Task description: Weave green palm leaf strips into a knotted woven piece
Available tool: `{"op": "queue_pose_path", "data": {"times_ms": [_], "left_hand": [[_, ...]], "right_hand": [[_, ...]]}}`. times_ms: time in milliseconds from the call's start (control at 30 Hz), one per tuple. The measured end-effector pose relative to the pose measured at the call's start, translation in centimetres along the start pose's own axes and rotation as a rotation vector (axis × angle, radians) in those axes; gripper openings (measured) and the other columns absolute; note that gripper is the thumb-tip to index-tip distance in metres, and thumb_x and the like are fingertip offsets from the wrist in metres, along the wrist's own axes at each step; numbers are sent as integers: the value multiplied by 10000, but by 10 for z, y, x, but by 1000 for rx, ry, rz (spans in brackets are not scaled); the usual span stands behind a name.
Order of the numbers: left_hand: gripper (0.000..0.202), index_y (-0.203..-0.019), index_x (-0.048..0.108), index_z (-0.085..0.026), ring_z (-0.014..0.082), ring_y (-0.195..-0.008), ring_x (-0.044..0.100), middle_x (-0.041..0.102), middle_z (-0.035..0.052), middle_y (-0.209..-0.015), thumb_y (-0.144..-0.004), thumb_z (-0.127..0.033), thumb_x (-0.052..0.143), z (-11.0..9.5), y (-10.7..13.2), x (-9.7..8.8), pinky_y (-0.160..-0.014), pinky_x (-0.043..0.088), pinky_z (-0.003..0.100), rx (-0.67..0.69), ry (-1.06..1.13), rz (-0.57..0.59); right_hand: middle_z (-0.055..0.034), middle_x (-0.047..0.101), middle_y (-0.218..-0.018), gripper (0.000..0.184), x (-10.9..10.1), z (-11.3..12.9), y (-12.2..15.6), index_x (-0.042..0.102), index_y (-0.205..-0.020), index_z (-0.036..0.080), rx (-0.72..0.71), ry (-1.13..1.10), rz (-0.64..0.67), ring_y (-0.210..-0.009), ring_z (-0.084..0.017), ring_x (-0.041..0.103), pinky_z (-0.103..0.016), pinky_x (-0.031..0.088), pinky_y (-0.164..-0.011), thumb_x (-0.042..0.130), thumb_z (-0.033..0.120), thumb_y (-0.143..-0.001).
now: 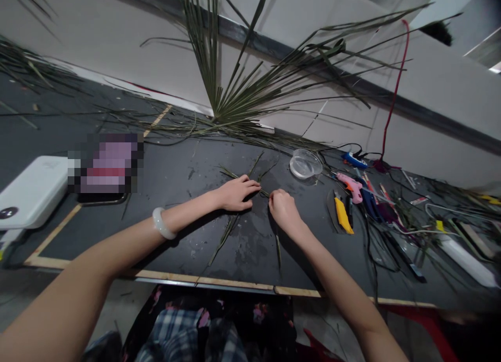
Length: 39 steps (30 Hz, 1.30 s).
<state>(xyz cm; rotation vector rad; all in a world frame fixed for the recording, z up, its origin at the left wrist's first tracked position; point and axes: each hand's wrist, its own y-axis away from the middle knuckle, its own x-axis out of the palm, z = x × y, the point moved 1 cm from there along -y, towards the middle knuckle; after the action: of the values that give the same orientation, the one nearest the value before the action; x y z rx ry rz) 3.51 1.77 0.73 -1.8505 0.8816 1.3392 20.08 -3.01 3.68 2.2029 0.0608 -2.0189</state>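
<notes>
1. Far left: 1 white box (pixel 33 192), on the black tabletop (pixel 188 166), which has a wooden edge strip (pixel 176 278). Next to it, 1 pixelated object (pixel 105 164), too blurred to identify.
2. Left hand (pixel 237 193): 1 jade-like bangle (pixel 160 222) on the wrist. Fingers together, curled over the thin palm-leaf strips (pixel 235 221) at table centre. Narrow pose; can't tell if it's gripping them.
3. Strips: several, count unclear. They cross under and between both hands, fingertips almost meeting there.
4. Right hand (pixel 285 210): fingers closed narrow on the strips, just beside the left hand.
5. Behind the hands: 1 large palm frond (pixel 235 104), fanned out across the back table edge and wall. 1 clear plastic tub (pixel 306 164) just right of it, on the table.
6. Right of the hands: 1 yellow utility knife (pixel 343 214), 1 pink glue gun (pixel 351 187), 1 blue glue gun (pixel 354 159). 1 red cable (pixel 395 91) runs up the wall behind them.
7. Far right: 1 jumbled pile of cables and tools (pixel 407 231), count unclear, plus 1 long white strip (pixel 465 260).
</notes>
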Motion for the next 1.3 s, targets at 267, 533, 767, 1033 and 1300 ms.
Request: {"op": "queue_pose_path", "data": {"times_ms": [267,533,767,1033,1300], "left_hand": [[529,-1310,489,-72,256,-1097,430,494,104,-1348,-834,-304,469,2,0,5,-997,332,339,4,-22,-25],[516,-1296,507,-73,250,-1058,439,508,103,-1330,-844,-318,463,4,0,8,-981,344,332,27,-26,-48],[544,-1336,468,-82,258,-1106,426,485,104,-1359,-854,-330,439,3,1,6,-994,336,343,11,-28,-21],[544,-1340,460,-70,258,-1140,415,473,111,-1372,-845,-295,453,2,2,3,-1006,339,345,10,4,-14],[539,-1356,434,-108,257,-1122,417,456,104,-1389,-854,-306,433,2,1,3,-993,342,371,-1,-1,-3]], "right_hand": [[-184,597,-995,312,7,32,23,593,-1024,61,-179,225,-62,-916,-247,567,-311,470,-713,322,21,-875],[-172,599,-1029,336,-11,36,20,563,-1089,77,-236,218,-3,-891,-234,592,-297,453,-668,285,49,-902],[-111,672,-990,242,-23,-16,-17,622,-1006,138,-224,-36,45,-885,-193,623,-263,416,-731,397,133,-916],[-66,699,-947,203,-2,-34,-27,720,-941,182,-331,-383,-4,-863,-154,624,-242,425,-777,577,304,-863],[-50,731,-852,199,9,-37,-36,730,-852,176,-188,-530,-23,-774,-153,636,-236,426,-709,551,263,-857]]}}
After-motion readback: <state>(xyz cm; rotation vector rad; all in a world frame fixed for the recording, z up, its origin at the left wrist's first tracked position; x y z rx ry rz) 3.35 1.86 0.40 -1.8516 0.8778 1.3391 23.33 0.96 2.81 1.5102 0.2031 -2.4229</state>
